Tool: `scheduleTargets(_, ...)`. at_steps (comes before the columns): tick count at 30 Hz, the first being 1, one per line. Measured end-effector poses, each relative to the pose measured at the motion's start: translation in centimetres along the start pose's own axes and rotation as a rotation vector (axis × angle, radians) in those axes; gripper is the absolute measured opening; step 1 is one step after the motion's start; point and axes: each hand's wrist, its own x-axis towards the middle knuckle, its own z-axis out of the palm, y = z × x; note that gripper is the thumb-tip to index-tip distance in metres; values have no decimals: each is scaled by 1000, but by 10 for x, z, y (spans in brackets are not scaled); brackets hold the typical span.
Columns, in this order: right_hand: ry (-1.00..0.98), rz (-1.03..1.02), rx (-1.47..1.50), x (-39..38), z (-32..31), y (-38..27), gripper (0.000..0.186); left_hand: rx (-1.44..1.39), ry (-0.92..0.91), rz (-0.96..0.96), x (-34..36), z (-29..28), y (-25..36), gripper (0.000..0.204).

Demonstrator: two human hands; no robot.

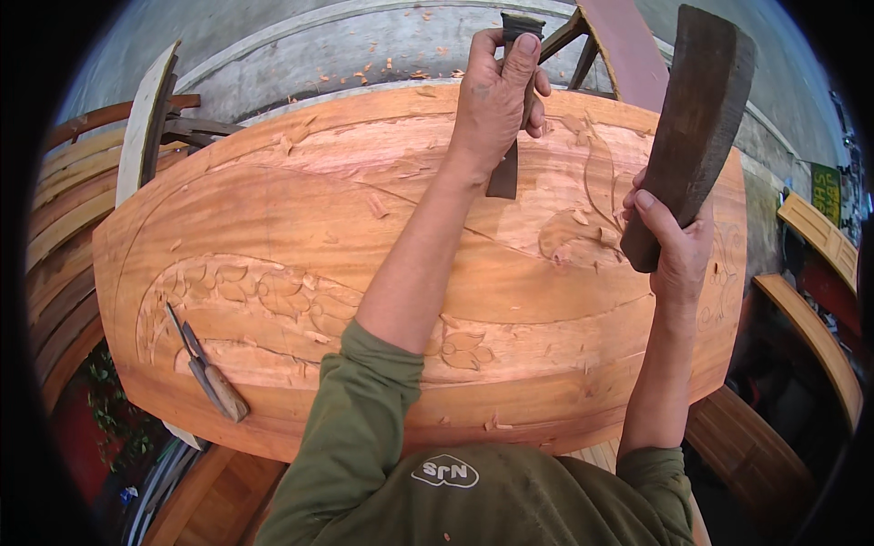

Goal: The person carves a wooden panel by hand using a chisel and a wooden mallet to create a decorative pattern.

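My left hand [496, 114] grips a chisel [503, 177] upright near the far edge of a carved wooden panel [237, 209], its flat dark blade pointing down at the wood; whether it touches is unclear. My right hand [675, 241] is closed on a broad dark mallet [696, 109], held at the panel's right side. Leaf and scroll outlines [583, 232] are cut into the panel, with pale shavings scattered over it. Carving tools [223, 387], one with a wooden handle, lie at the lower left of the panel.
Stacked boards [77, 209] line the left, beside a pale plank [146, 118]. A pinkish board [628, 64] leans beyond the far edge over a concrete floor [391, 41]. Wooden pieces [806, 337] stand at the right, with dark panels [746, 446] below.
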Motion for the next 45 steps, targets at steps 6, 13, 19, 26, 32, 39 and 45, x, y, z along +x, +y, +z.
scheduleTargets(6, 6, -121, -47, 50, -13, -20, 43, 121, 22, -21, 0, 2, -4, 55)
scheduleTargets(13, 95, -235, 81, 169, -14, -49, 49, 95, 35, -30, 5, 3, -11, 43)
scheduleTargets(19, -664, -311, -1101, 202, -18, -49, 90, 104, 35, -57, 3, 2, -11, 41)
scheduleTargets(26, -302, -225, -659, 198, 13, -28, 89, 80, 34, -87, 2, 1, -15, 42)
scheduleTargets(32, -298, -325, -772, 218, 28, -53, 80, 134, 49, -112, 2, -5, -17, 42)
scheduleTargets(39, -642, -545, -1112, 204, 5, -27, 92, 115, 70, -154, 2, -3, -17, 42)
scheduleTargets(45, -214, -23, -753, 216, 25, -68, 74, 114, 84, -157, 3, -4, -23, 42)
